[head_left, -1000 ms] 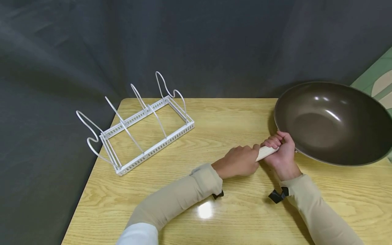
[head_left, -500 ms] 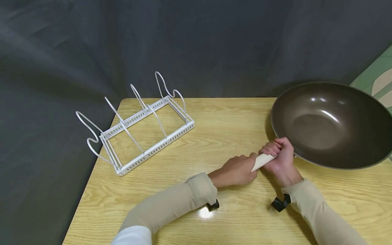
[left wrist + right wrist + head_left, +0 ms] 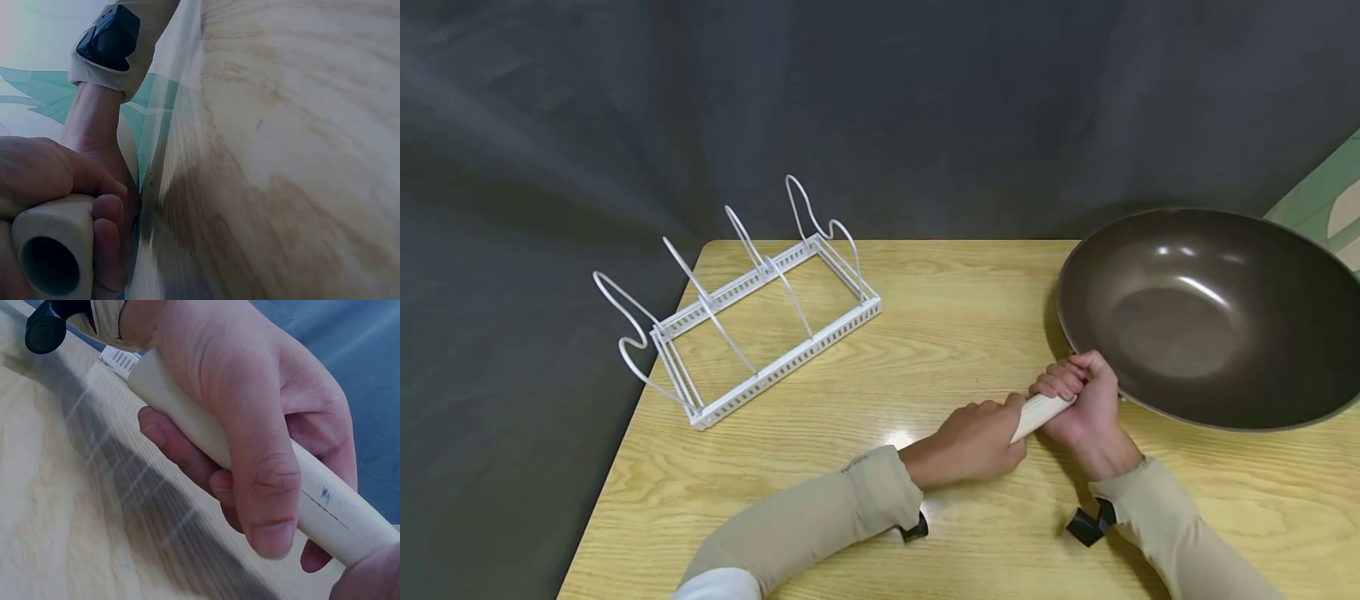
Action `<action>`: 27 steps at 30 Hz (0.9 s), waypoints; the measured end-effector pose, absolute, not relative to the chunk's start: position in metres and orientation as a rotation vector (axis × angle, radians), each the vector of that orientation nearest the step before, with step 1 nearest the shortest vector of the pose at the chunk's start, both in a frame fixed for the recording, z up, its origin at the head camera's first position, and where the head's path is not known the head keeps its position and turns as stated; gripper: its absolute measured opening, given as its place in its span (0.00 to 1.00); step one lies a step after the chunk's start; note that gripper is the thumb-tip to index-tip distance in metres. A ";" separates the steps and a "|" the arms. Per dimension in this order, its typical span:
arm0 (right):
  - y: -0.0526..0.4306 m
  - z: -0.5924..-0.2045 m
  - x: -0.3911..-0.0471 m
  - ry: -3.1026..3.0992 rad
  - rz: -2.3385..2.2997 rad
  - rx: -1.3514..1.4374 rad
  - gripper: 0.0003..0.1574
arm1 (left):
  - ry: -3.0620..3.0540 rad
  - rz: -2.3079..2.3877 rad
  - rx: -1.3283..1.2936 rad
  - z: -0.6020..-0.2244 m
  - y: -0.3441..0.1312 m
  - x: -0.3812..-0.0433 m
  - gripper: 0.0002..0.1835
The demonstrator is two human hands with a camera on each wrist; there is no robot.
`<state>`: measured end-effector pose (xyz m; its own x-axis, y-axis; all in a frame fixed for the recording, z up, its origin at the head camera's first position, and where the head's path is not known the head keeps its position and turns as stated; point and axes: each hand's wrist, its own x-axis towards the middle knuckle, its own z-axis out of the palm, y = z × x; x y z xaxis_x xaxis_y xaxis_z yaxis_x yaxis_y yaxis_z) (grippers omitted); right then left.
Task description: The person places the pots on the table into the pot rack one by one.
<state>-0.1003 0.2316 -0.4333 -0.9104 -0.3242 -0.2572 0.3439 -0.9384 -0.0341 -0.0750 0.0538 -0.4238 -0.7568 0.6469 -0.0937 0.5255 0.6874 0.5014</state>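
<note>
A large wok point(image 3: 1183, 325) with a dark brown inside and a cream handle point(image 3: 1037, 415) is at the right. Both hands hold that handle. My left hand point(image 3: 973, 442) wraps its outer end, and my right hand point(image 3: 1086, 408) grips it close to the wok's rim. A short stretch of handle shows between them. The left wrist view catches the hollow end of the handle point(image 3: 53, 250) beside the curled fingers. In the right wrist view the left hand point(image 3: 250, 406) lies across the handle, thumb along the near side; only an edge of the right hand point(image 3: 372, 575) shows.
A white wire rack point(image 3: 786, 358) with several upright dividers stands on the left of the wooden table point(image 3: 940, 308). A dark curtain point(image 3: 880, 108) hangs behind and at the left. Green patterned cloth point(image 3: 1318, 187) shows at the far right.
The wok and both hands have shifted toward me and slightly left. Both grips on the handle stay the same. The rack appears a little further right in the head view.
</note>
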 end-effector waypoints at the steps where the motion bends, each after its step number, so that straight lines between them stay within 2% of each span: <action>1: 0.231 -0.433 -0.100 0.114 -2.771 0.344 0.23 | 2.635 0.671 0.930 -0.424 0.053 -0.074 0.13; 27: 0.194 -0.415 -0.099 0.441 -2.721 0.349 0.21 | 2.650 0.955 0.844 -0.426 0.018 -0.057 0.22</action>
